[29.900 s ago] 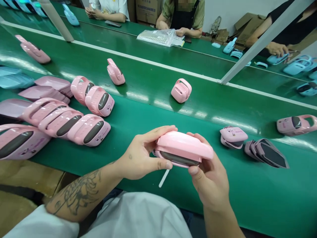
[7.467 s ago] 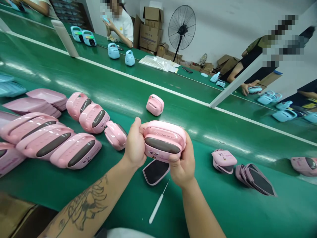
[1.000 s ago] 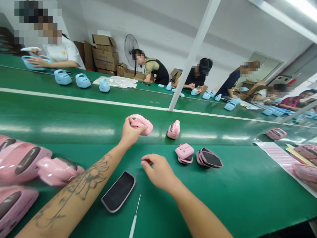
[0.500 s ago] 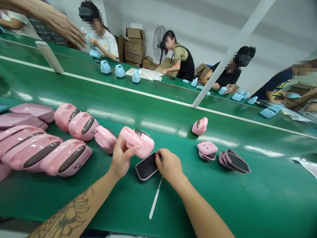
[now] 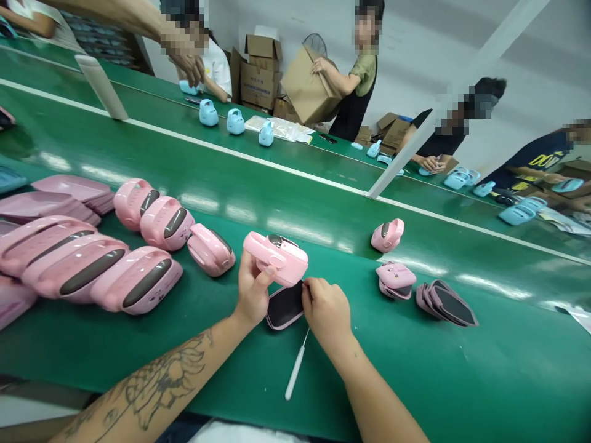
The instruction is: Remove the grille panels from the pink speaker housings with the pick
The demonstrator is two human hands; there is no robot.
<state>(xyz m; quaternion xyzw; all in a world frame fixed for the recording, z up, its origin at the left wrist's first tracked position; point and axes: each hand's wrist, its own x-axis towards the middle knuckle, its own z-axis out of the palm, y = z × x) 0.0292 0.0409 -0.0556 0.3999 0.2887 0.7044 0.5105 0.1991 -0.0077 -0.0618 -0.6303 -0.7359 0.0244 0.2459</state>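
Note:
My left hand (image 5: pixel 255 294) is wrapped round a pink plastic housing (image 5: pixel 287 263) with a loop handle and a small dark window, holding it tilted above the bench. Just below it lies a flat pink-rimmed black panel (image 5: pixel 285 306), partly covered by the housing. With bent fingers pressed together, my right hand (image 5: pixel 327 307) grips that panel's right edge; the fingertips are partly hidden. A thin tool with a white handle (image 5: pixel 294 374) rests on the green bench (image 5: pixel 240 381), its metal shaft pointing toward my right hand.
Several pink housings (image 5: pixel 138 280) stand at left before stacked pink trays (image 5: pixel 76 191). To the right are a single pink housing (image 5: pixel 386 235), a pink stack (image 5: pixel 396 280) and stacked black panels (image 5: pixel 447 303). Another person's arm (image 5: pixel 138 24) reaches in at upper left. Co-workers handle blue housings across the line.
My left hand and the pink housing have come slightly closer over the black panel. Across the line a person has straightened up and lifted a cardboard box. The view has shifted a little.

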